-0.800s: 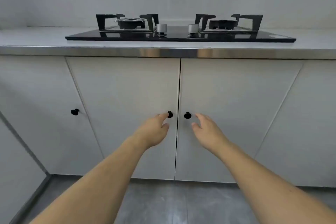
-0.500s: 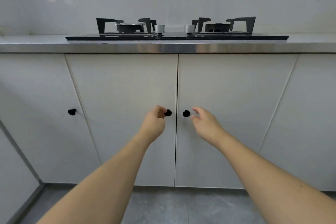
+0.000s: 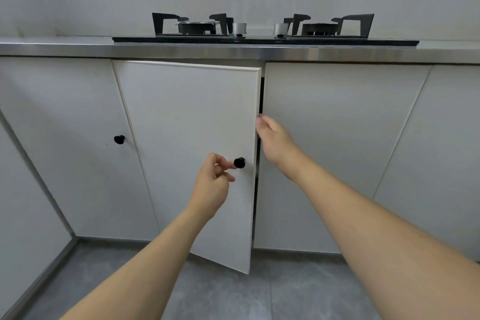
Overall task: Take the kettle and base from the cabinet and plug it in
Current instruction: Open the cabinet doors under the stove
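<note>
Under the hob, L hand pinches cabinet door knob, door ajar; R hand fingers curl behind its edge

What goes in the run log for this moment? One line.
left hand pinches knob | left door ajar | right hand at door edge | kettle unseen

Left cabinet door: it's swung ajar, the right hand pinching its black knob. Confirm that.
Wrong hand. The head view shows the left hand pinching the black knob; the right hand is at the left cabinet door edge. It is ajar.
</note>
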`<state>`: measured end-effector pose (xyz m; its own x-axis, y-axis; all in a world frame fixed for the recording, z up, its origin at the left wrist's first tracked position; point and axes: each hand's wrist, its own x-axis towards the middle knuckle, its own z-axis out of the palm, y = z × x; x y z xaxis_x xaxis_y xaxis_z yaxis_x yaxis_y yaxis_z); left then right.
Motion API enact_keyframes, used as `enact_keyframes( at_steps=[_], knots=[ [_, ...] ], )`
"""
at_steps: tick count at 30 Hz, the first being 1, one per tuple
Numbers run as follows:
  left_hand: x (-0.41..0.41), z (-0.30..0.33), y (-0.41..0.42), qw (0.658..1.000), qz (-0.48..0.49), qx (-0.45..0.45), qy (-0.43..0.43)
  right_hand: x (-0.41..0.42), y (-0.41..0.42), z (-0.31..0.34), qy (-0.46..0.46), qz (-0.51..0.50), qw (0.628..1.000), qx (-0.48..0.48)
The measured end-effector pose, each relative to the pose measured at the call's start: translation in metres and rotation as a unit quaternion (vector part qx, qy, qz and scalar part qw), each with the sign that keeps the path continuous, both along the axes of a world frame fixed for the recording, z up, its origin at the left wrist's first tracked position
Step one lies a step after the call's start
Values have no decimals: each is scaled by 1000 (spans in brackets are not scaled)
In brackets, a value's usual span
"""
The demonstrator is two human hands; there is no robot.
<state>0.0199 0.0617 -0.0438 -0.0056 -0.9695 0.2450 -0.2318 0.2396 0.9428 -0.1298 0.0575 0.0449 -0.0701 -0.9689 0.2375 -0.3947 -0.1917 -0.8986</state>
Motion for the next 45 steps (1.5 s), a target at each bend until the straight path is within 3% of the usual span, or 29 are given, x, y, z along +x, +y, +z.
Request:
enact_keyframes(
  at_steps=[2,3,4,5,7,9,14,16,19,22,26,30,32,37,41,45],
  knots=[
    [5,-1,15,992,-14,-28,-119,5,-4,4,-55,6,998,29],
    [9,-6,26,968,-26,-56,-243,5,-5,6,-75,6,996,41],
    [10,-14,37,911,-39,-109,-395,3,-5,8,-80,4,996,47],
    [7,-23,48,829,-66,-178,-526,1,-4,11,-77,3,996,54],
    [-6,-38,65,659,-148,-274,-684,-1,1,14,-72,12,996,59],
    [-22,-44,73,546,-164,-273,-775,0,11,15,-73,31,995,53],
    [-44,-48,73,290,-102,-186,-933,5,36,12,-29,54,998,30],
    [-46,-53,83,229,-112,-163,-953,10,45,13,-38,74,996,16],
    [-45,-54,96,213,-116,-144,-959,22,60,14,-49,116,992,-7],
    [-25,-48,99,176,-130,-110,-970,46,72,11,-54,179,982,-9],
    [11,-56,92,207,-163,19,-965,87,85,8,-7,226,973,-35],
    [45,-59,96,236,-132,116,-956,123,91,5,27,257,964,-68],
    [66,-61,99,226,-119,114,-960,143,92,5,25,285,956,-70],
    [129,-62,104,164,-121,39,-978,206,96,8,39,316,943,-93],
    [168,-53,108,174,-166,9,-971,238,94,4,55,277,951,-128],
    [207,-46,105,191,-165,1,-967,265,87,0,48,327,940,-88]
  ],
)
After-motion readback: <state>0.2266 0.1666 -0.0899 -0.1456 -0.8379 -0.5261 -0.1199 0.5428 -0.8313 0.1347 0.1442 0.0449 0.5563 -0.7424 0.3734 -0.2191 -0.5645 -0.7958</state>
